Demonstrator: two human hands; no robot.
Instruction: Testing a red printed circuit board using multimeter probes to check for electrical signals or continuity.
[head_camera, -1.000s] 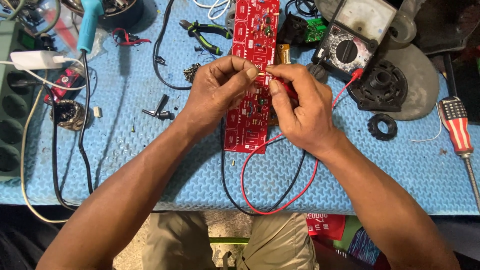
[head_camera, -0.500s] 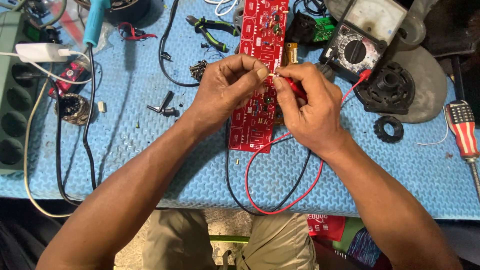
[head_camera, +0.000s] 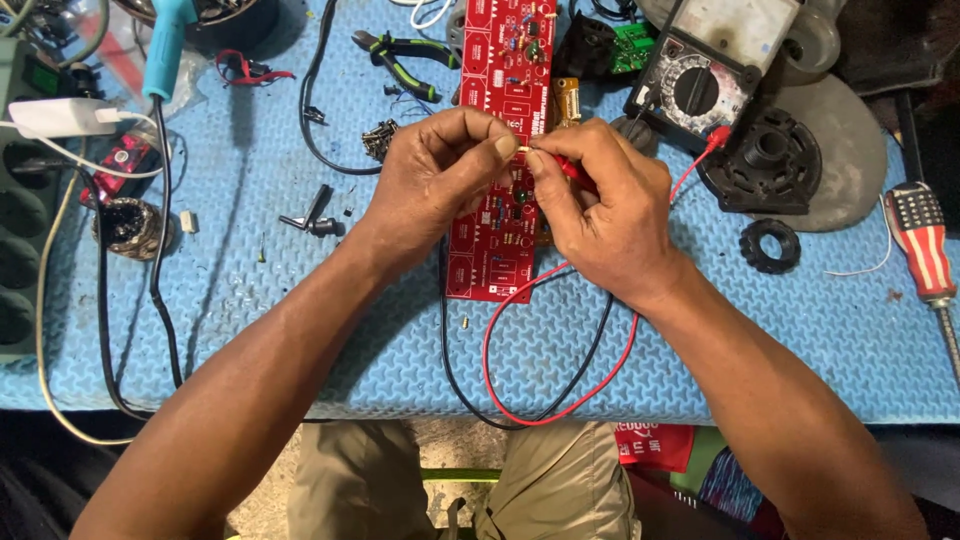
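Note:
A long red circuit board (head_camera: 500, 90) lies on the blue foam mat (head_camera: 300, 300). Above its middle, my left hand (head_camera: 440, 180) pinches a small pale component (head_camera: 525, 149) between thumb and forefinger. My right hand (head_camera: 610, 215) meets it from the right, holding a red test probe (head_camera: 570, 168) whose tip touches the component. A red lead (head_camera: 520, 330) and a black lead (head_camera: 450, 340) loop down to the mat's front edge. The red lead plugs into the analogue multimeter (head_camera: 715, 70) at the back right.
Green-handled pliers (head_camera: 400, 60), a blue-handled soldering iron (head_camera: 165, 45), a white plug (head_camera: 60, 118) and a green power strip (head_camera: 20, 200) lie to the left. A black ring (head_camera: 770, 245), a round black part (head_camera: 765, 160) and a striped screwdriver (head_camera: 920, 240) lie right.
Both hands have stayed together over the board, pinching the same spot. The view has shifted slightly, so the board and hands sit a little further right in the frame.

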